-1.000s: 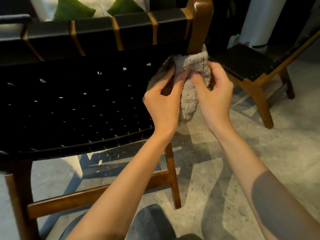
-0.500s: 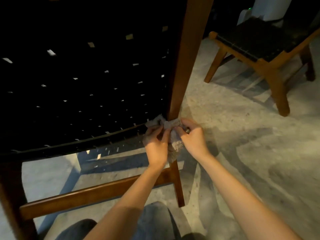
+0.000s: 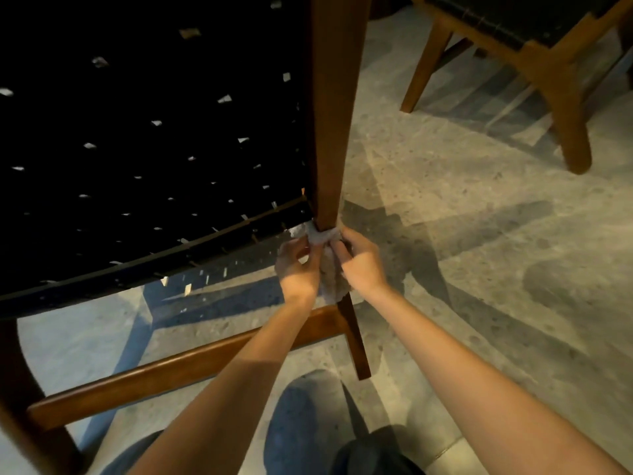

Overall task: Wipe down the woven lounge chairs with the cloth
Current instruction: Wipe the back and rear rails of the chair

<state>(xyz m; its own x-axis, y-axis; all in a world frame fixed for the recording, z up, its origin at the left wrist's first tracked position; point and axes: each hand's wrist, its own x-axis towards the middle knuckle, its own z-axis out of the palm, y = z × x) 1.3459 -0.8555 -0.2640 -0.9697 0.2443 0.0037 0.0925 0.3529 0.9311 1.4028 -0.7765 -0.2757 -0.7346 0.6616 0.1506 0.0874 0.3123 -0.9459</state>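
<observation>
Because the cloth [image 3: 321,236] is looped around the chair's wooden post [image 3: 330,132], both hands are working as a pair. The left hand [image 3: 297,267] is pinching one end just left of the post, and the right hand [image 3: 363,265] is pinching the other end just right of it, fingers curled tight on the fabric. The loose tails are hanging bunched between the two hands, in front of the post. Held this way, the cloth is hugging every side of the post at once, so I'd judge one slide along the wood is meant to clean it all round. The band is sitting low on the post, level with the bottom edge of the black woven panel [image 3: 154,149] stretching away to the post's left. Below the hands the post is narrowing into a leg, and a wooden crossbar [image 3: 191,365] is running leftward from it. A second woven chair [image 3: 548,46] is standing well to the post's right, on the speckled floor [image 3: 479,269], probably waiting its turn.
</observation>
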